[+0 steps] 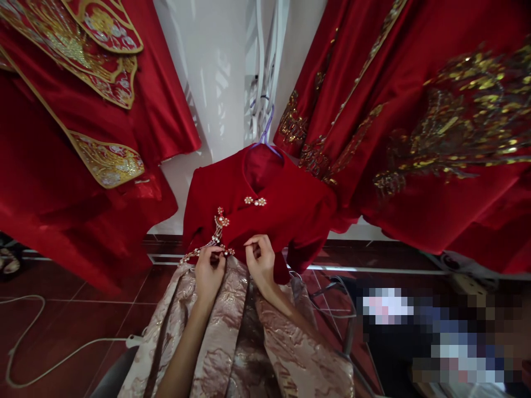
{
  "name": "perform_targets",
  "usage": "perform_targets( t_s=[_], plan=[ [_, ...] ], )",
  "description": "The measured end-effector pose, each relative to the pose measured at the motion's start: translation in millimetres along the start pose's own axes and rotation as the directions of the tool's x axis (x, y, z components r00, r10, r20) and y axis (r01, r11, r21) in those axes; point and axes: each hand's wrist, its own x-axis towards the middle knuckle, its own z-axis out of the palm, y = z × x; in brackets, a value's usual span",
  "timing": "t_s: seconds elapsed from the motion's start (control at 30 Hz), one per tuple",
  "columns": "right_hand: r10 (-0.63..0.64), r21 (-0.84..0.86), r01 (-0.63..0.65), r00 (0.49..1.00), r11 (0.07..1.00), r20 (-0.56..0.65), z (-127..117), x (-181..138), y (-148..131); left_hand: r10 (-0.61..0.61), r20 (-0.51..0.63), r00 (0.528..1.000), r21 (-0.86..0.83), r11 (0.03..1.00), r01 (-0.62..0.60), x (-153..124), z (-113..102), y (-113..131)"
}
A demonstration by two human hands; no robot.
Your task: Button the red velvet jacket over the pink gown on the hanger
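A red velvet jacket point(282, 207) with a stand collar hangs in front of me on a purple hanger point(265, 132). A pearl-and-gold clasp point(255, 201) sits below its neckline, and a beaded ornament with tassels point(221, 220) hangs at its side. At the jacket's lower edge, my left hand point(209, 272) has its fingers curled in on the beaded trim. My right hand point(261, 262) is closed in a pinch against the velvet just to the right; whatever lies between its fingertips is hidden. Pinkish-gold brocade cloth point(224, 331) with pleats falls beneath both hands.
Red satin garments with gold embroidery point(108, 157) hang at the left, and sequined red ones point(452, 127) at the right. A pale cable point(66, 359) crosses the tiled floor point(120, 315). Lower right, a blurred-out area point(448, 337) hides its contents.
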Motion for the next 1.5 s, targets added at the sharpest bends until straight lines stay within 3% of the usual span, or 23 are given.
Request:
perform_targets(
  t_s=[0.1,0.27,0.5,0.8,1.07,1.33,1.5],
  plan=[
    [-0.002,-0.093,0.008,0.998,0.996,0.067,-2,1,-5,-0.009,-0.029,1.0,-0.001,1.0,0.009,0,1,1],
    [0.016,-0.307,0.063,0.969,0.95,0.247,-3,3,-5,0.023,0.034,0.999,-0.008,1.0,-0.022,-1,-1,2],
    [0.029,-0.212,0.055,0.926,0.976,0.375,-1,5,10,-0.043,0.106,0.993,-0.124,0.991,0.056,-3,3,0],
    [0.059,-0.115,-0.015,0.919,0.993,0.39,2,6,16,-0.138,0.081,0.987,-0.153,0.977,0.149,-4,5,0],
    [0.125,-0.06,-0.111,0.91,0.992,0.396,4,5,18,-0.101,0.088,0.991,-0.196,0.974,0.117,-4,5,1],
    [0.084,-0.073,-0.062,0.928,0.995,0.363,6,1,10,-0.149,0.002,0.989,-0.165,0.975,0.148,-8,8,2],
    [0.112,-0.059,-0.097,0.924,0.993,0.367,3,5,6,-0.214,0.092,0.972,-0.367,0.9,0.233,1,6,8]
  ],
)
